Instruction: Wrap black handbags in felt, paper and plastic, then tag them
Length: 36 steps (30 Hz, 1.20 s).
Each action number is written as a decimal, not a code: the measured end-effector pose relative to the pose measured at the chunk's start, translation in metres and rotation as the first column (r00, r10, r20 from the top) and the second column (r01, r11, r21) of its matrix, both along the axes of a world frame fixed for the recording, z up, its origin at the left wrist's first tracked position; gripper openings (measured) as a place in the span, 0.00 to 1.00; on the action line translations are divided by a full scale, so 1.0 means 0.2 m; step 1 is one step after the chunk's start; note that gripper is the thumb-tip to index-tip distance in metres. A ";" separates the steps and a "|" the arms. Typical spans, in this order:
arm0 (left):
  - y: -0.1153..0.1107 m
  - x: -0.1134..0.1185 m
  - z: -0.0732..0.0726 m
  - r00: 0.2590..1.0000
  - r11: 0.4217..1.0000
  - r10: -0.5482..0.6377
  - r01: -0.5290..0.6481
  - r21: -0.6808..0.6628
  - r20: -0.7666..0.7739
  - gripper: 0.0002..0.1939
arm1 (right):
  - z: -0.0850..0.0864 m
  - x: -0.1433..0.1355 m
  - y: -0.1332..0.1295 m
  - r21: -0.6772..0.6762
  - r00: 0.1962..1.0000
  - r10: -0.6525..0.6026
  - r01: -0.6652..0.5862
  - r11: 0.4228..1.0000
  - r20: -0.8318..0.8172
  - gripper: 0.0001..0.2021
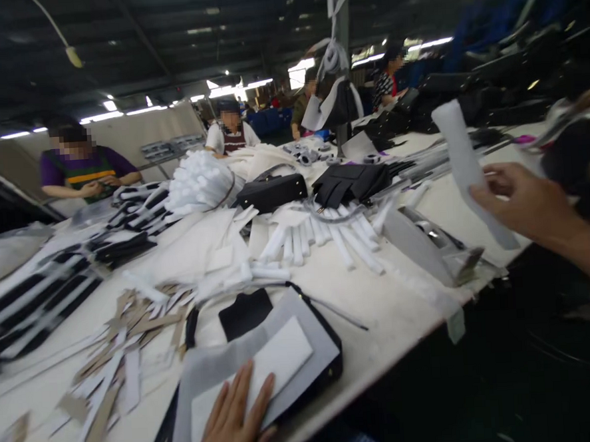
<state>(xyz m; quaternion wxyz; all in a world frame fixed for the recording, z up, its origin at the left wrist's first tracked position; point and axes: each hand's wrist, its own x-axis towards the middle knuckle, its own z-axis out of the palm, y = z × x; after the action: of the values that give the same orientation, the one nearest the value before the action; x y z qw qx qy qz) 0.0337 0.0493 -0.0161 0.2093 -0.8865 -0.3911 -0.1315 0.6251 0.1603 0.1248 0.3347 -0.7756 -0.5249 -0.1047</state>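
Note:
My left hand (pixel 237 421) lies with its fingers spread on a white foam sheet (pixel 283 355). Under that sheet is a larger grey-white sheet (pixel 301 314), resting on a black bag (pixel 333 352) at the table's near edge. My right hand (pixel 529 207) is raised at the right, thumb and fingers pinching a long white foam strip (pixel 454 138), which hangs over the table's edge. A tape dispenser (pixel 439 239) stands on the table just left of the strip. A black flap piece (pixel 245 313) lies beyond the sheets.
Paper and cardboard scraps (pixel 118 352) cover the table's left part. White foam rolls (pixel 326 232), black bags (pixel 273 192) and a bundle of white tubes (pixel 200 180) lie farther back. Several people sit across the table; another person's arm shows at the far right.

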 end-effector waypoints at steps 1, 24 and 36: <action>-0.02 0.00 0.03 0.999 0.998 0.040 -0.040 -0.038 -0.014 0.31 | 0.01 -0.13 -0.06 0.001 0.996 0.094 -0.094 0.996 -0.002 0.36; 0.01 0.03 0.37 0.989 0.733 0.108 -0.015 -0.680 0.096 0.46 | -0.68 -1.87 -0.65 0.149 0.434 0.823 -0.901 0.408 0.366 0.10; -0.02 0.04 0.18 0.998 0.936 0.040 -0.023 -0.353 0.040 0.35 | -0.55 -1.62 -0.60 0.067 0.319 0.818 -0.942 0.328 0.478 0.23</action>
<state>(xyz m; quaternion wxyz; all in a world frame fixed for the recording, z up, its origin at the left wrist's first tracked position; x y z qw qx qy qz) 0.0409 0.0447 0.0192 0.0403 -0.9000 -0.4272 -0.0768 0.3017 0.0404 0.0146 0.3596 -0.2492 -0.8900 -0.1284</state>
